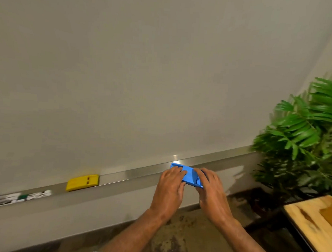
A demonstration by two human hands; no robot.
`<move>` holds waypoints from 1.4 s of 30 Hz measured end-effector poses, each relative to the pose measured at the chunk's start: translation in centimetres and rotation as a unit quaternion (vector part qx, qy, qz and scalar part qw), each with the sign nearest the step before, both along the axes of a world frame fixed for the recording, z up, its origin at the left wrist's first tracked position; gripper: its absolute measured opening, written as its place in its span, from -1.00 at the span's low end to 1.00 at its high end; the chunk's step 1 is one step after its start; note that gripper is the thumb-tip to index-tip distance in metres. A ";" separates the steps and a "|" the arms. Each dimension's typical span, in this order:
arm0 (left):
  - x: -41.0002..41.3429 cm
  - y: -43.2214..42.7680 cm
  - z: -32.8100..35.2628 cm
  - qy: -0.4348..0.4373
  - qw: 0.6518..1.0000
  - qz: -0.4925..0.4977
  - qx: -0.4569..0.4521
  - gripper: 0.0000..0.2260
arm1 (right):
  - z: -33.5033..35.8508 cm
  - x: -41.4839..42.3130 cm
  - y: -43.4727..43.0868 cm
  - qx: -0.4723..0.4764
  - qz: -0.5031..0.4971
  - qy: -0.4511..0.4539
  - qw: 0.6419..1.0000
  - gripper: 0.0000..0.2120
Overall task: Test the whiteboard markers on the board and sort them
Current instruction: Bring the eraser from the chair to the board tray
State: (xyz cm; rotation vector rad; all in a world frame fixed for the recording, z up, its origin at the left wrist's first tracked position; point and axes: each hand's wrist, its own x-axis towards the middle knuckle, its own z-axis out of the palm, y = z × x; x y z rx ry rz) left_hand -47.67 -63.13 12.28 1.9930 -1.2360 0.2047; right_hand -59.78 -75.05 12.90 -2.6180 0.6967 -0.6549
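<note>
Low in the middle of my view, the left grip and right grip both grasp a blue plastic block, fingers curled over its two ends, against the metal ledge under the whiteboard. The markers lie blurred on the ledge at lower left, a yellow block just right of them. At the right I see a plant and a wooden bench.
</note>
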 end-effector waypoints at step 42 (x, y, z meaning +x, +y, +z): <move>23.4 13.0 -14.3 0.219 0.939 0.234 0.126 -0.59 | -16.1 32.4 9.6 0.010 0.233 0.110 0.966 -0.18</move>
